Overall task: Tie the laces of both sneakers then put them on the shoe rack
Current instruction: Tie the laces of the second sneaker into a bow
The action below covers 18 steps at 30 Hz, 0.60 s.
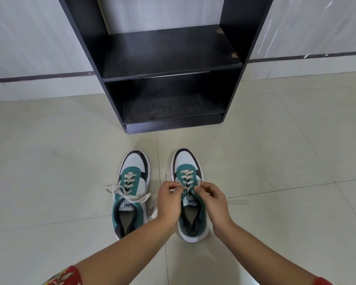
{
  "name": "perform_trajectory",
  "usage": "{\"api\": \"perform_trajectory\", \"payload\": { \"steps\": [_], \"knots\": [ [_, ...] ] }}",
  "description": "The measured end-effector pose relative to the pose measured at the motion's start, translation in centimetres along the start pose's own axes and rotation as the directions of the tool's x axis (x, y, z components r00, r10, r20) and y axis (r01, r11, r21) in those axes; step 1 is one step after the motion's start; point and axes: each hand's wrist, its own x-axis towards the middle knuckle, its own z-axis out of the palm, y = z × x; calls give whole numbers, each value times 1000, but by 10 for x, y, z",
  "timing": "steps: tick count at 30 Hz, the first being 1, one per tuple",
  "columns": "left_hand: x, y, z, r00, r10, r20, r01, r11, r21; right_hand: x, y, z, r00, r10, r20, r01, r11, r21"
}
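While both sneakers sit on the pale tile floor [49, 161] in the lower middle of the frame, toes pointing up the picture toward the black shoe rack [164, 64], we are working on the right sneaker [190, 194]. Our left hand [170, 199] and right hand [211, 199] meet over its tongue, each pinched shut on a strand of the cream lace [186, 187], the fingertips nearly touching at the top eyelets. Whether a knot has formed under the fingers we cannot tell; they hide the crossing.

What the coming move turns on, as we judge it, is that the shoe's long axis runs straight up and down the frame, away from us, while the lace ends must be drawn across it, one toward the left edge and one toward the right. Each hand sits on its own side of that axis, so neither needs to cross over.

Just beside it, the left sneaker [132, 192] lies parallel, its lace [127, 193] loose, trailing over both sides of the collar. Our left hand is the nearer one to it.

Both shelves of the rack look bare, well apart from the shoes, so placing appears to be some way off.
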Motion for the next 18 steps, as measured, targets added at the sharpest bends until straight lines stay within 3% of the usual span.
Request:
{"api": "perform_trajectory", "payload": {
  "steps": [4, 8, 11, 14, 18],
  "knots": [
    [-8, 12, -1, 996, 17, 93, 2, 979, -205, 3, -1, 2, 999, -51, 10, 51, 999, 14],
    [-8, 24, -8, 959, 233, 158, -198, 957, -212, 3, -10, 0, 990, -139, 10, 139, 990, 11],
    [-3, 34, -16, 852, 444, 277, -402, 894, -195, 1, -31, 2, 952, -233, 198, 263, 955, -139],
    [4, 42, -25, 741, 521, 424, -479, 852, -211, -6, -48, 5, 875, -302, 379, 413, 873, -258],
    [7, 43, -37, 639, 565, 522, -656, 754, -14, -13, -61, -1, 847, -331, 415, 452, 859, -239]
  ]
}}
